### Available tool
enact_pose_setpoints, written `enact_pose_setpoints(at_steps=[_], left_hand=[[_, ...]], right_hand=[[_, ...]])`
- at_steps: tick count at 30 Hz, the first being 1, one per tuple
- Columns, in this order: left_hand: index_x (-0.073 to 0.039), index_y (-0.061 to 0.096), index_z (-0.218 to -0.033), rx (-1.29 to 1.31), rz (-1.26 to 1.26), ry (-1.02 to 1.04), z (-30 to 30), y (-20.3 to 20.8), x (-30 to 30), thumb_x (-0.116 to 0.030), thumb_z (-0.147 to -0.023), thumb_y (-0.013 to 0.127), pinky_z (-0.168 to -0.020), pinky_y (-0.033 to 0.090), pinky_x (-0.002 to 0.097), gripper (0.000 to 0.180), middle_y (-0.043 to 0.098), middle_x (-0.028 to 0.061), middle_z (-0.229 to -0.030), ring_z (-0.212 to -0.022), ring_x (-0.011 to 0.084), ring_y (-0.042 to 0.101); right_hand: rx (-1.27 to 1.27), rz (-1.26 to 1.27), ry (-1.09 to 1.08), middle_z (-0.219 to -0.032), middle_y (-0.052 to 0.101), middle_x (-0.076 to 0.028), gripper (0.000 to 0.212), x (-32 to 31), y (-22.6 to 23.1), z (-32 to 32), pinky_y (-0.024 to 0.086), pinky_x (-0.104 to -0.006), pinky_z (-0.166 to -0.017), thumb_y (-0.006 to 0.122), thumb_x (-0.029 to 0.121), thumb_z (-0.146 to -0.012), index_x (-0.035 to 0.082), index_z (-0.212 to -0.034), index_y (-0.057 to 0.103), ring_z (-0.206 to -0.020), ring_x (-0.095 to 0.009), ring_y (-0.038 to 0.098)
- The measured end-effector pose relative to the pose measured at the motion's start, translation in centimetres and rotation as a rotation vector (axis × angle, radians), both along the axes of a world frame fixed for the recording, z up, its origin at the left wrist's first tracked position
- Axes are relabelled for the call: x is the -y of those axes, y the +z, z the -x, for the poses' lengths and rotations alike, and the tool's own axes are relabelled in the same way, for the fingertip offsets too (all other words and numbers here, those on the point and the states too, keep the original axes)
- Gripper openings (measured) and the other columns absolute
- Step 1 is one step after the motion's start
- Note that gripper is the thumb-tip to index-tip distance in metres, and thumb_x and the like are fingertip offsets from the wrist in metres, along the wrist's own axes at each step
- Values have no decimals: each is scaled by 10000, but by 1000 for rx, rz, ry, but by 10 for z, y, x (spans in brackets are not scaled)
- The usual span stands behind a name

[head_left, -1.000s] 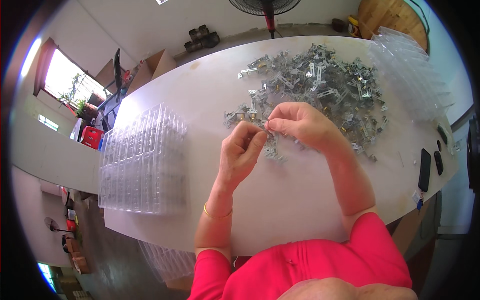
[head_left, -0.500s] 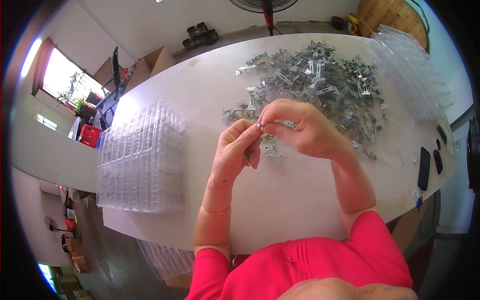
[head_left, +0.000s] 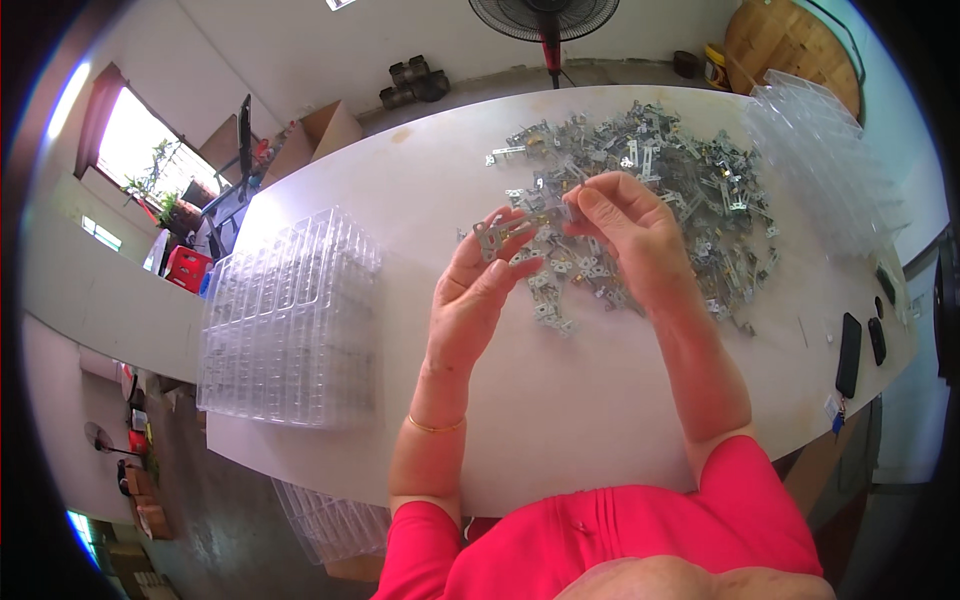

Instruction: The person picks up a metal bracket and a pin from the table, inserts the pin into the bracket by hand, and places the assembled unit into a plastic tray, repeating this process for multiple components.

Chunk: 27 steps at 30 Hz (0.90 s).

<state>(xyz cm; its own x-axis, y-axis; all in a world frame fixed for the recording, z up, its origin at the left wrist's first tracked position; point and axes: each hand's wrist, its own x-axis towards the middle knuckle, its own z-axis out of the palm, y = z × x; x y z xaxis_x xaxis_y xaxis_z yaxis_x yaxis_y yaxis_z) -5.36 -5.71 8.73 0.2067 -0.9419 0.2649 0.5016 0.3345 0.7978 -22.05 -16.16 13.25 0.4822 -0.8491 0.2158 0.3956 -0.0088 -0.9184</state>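
One bracket (head_left: 515,229) is being handled above the counter (head_left: 560,410): left hand (head_left: 463,302), half-open, is supporting its left end, thumb standing clear; right hand (head_left: 640,228) is apparently pinching the other. Many more are lying in a heap (head_left: 705,165) beyond, seemingly not yet dealt with. Trays (head_left: 288,325) are standing stacked at left, their filling too unclear to tell.

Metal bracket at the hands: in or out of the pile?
Out: the metal bracket is held up between the left hand and right hand, not among the pile of metal parts.

Parts (head_left: 700,180) on table (head_left: 570,400), trays (head_left: 285,330) left
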Motion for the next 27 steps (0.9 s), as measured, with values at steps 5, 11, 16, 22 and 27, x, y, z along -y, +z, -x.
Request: enact_pose_setpoints(at_steps=[5, 11, 16, 22, 27], left_hand=[[-9, 489, -1407, 81, 135, 92, 0, -8, 4, -225, -1089, 409, -1085, 458, 463, 393, 513, 165, -1445, -1360, 301, 486], [-14, 591, -1079, 82, 14, 177, -5, -3, 2, -269, -1107, 374, -892, 528, 336, 335, 692, 133, -1060, -997, 210, 673], [-28, 565, -978, 66, -114, 81, -1, -4, 0, -298, -1103, 383, -670, 535, 328, 349, 608, 89, -778, -659, 195, 624], [-27, 569, -963, 167, -181, 128, 1, -1, -2, -297, -1100, 390, -575, 494, 315, 351, 527, 54, -673, -526, 157, 505], [-34, 570, -957, 216, -182, 132, 3, -4, -2, -291, -1098, 403, -552, 473, 290, 338, 527, 48, -668, -516, 135, 488]], right_hand=[[-57, -10, 107, -924, 665, -9, 140, -5, -10, -10, 543, -246, -791, 624, 152, -1007, 16, -997, 657, -850, -80, 630], [-321, 374, -81, -836, 639, 18, 110, -9, -17, -12, 470, -213, -667, 652, 146, -989, 35, -989, 654, -770, -39, 566], [-304, 426, -23, -748, 648, -15, 80, -26, -11, -9, 461, -239, -576, 657, 127, -977, 54, -1010, 658, -650, -52, 555], [-338, 617, -99, -765, 665, -60, 68, -31, -8, -11, 492, -267, -592, 659, 91, -965, 41, -1012, 655, -649, -120, 603], [-346, 631, -122, -783, 690, -112, 50, -31, -10, -11, 513, -323, -581, 652, 96, -954, 52, -978, 649, -633, -232, 659]])
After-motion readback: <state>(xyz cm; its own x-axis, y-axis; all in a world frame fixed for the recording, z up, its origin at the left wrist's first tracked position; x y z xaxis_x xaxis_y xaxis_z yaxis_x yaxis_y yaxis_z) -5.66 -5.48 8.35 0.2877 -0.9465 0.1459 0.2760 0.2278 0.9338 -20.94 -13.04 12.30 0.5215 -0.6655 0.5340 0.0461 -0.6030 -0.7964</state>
